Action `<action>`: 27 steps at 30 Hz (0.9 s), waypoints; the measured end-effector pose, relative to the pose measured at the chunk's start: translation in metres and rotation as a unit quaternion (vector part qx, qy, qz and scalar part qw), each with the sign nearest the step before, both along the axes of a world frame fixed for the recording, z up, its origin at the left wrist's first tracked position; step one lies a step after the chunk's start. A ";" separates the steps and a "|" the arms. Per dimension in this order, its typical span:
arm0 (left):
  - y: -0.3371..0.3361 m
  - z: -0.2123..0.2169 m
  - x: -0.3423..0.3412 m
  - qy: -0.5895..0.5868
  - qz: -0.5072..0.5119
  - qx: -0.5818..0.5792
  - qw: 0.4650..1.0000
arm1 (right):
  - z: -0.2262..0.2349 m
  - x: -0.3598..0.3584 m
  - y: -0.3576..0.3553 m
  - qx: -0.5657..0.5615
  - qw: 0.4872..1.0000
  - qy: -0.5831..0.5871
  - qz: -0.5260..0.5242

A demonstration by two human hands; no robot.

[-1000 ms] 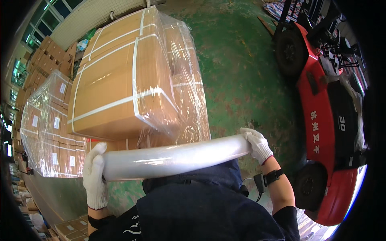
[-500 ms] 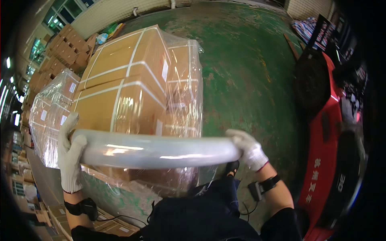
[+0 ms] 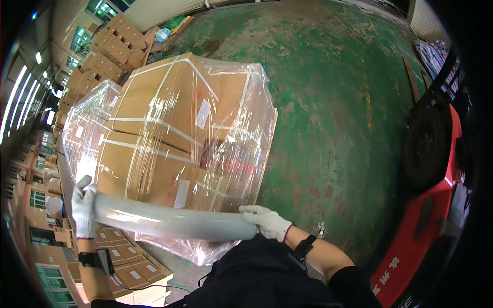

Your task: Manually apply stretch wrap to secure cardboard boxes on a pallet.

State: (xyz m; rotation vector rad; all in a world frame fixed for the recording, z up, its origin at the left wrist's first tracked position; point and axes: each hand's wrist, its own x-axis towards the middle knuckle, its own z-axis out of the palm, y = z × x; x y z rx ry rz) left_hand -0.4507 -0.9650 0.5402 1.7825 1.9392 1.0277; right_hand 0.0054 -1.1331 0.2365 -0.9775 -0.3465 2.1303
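A long roll of clear stretch film [image 3: 172,218] lies crosswise in front of me, held at both ends. My left hand [image 3: 83,205], in a white knit glove, grips its left end. The gloved right hand [image 3: 268,222] is closed around the right end, fingers on top. Just beyond the roll stands a stack of large cardboard boxes [image 3: 169,97], bound with white straps and covered by shiny stretch film. Where the film leaves the roll is hard to make out.
A second wrapped stack [image 3: 84,131] adjoins at the left. More cartons [image 3: 120,43] are piled by the far wall, and others [image 3: 131,269] sit on a pallet at lower left. A red vehicle [image 3: 418,226] with a dark tyre stands to my right on green floor [image 3: 328,133].
The view has turned and shifted. My right hand and the roll's right end have come left and lower, and more of the wrapped stack's right side shows.
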 end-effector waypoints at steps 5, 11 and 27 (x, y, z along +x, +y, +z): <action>-0.017 0.067 0.080 0.050 -0.006 -0.062 0.997 | 0.006 0.056 0.038 0.020 0.994 0.094 0.045; 0.076 0.078 0.174 0.186 -0.071 0.014 0.980 | 0.034 0.143 0.158 0.009 0.995 0.063 0.074; 0.504 0.012 0.395 0.119 -0.052 -0.022 0.991 | 0.017 0.364 0.541 -0.040 0.988 0.105 0.108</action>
